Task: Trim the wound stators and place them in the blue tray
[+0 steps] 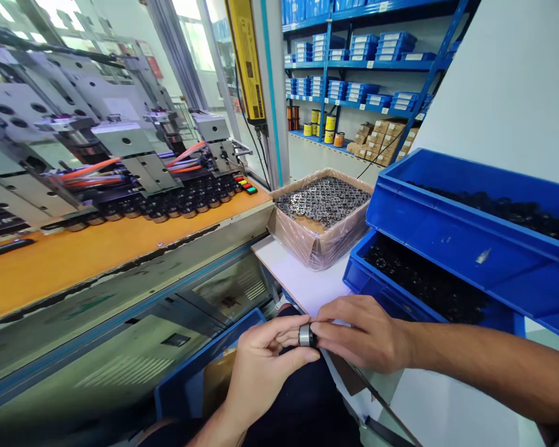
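Over my lap, a small cylindrical part [304, 335], with a silver ribbed metal band and a black end, sits between my two hands. My left hand [266, 352] pinches its silver side between thumb and fingers. From the other side, the fingers of my right hand [361, 332] close on the black end. Whether the black end is a separate piece I cannot tell. Beyond the hands stands a plastic-wrapped carton [307, 243] filled with rows of similar round metal parts. To the right, a lower blue bin [368, 279] holds loose black pieces.
An upper blue bin [447, 230] of black pieces is stacked over the lower one. At left, a machine bench [121, 251] carries a row of dark round parts under metal fixtures. A blue crate [170, 391] is below. Blue shelving [328, 68] stands behind.
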A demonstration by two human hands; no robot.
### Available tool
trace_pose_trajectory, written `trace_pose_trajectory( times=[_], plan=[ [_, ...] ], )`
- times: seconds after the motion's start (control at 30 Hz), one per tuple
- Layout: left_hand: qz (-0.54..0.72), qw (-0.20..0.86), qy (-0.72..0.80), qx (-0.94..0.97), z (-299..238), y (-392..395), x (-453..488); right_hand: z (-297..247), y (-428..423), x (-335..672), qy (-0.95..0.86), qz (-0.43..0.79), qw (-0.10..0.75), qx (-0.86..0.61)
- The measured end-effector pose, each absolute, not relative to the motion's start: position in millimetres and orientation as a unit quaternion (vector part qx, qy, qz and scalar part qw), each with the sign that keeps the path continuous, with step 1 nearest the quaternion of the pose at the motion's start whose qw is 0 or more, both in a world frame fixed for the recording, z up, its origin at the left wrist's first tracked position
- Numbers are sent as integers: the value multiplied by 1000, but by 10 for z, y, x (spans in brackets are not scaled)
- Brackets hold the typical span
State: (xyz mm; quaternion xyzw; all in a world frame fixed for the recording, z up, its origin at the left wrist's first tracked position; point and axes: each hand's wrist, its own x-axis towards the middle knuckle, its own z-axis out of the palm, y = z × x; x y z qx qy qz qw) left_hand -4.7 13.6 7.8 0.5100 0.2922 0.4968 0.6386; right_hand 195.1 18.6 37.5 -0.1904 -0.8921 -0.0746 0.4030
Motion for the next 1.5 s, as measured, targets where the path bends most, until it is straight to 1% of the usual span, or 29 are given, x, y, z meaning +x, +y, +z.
trace_pose_trajectory(
  times=[0.1,0.3,0.37,0.53,0.63,0.73,0.83,0.9,1.0,1.07,1.17,1.23,1.37,1.43,1.5],
  plan=[
    [495,623,314,518,79,109,-10,368,188,1950,-893,-81,401,-190],
    [552,598,308,493,17,9,150,348,179,1962,-884,-125,414,-175],
    [561,544,313,540,20,25,115,355,158,1959,-879,-105,427,-184],
    [542,340,271,719,98,160,-83,379,113,1938,-879,-26,434,-194],
    [547,293,267,737,110,178,-108,379,106,1928,-881,-4,426,-205],
    [556,328,290,707,87,156,-55,379,113,1920,-882,-4,420,-214],
    [555,410,315,651,58,147,9,382,129,1911,-883,-29,422,-205],
    [547,502,306,596,30,149,45,382,141,1907,-880,-35,426,-205],
    [498,684,227,483,-32,143,92,373,155,1907,-873,-12,439,-215],
    [462,761,176,421,-75,131,114,363,159,1910,-871,2,444,-209],
    [452,780,142,409,-105,116,123,355,157,1910,-870,-9,449,-203],
    [456,758,142,444,-93,118,122,357,151,1908,-871,-22,447,-203],
    [485,703,190,484,-68,142,132,365,149,1905,-878,-36,425,-216],
    [489,717,185,461,-91,154,143,366,160,1903,-875,-20,424,-234],
    [472,758,157,423,-133,159,148,368,174,1901,-868,14,433,-244]
  ],
)
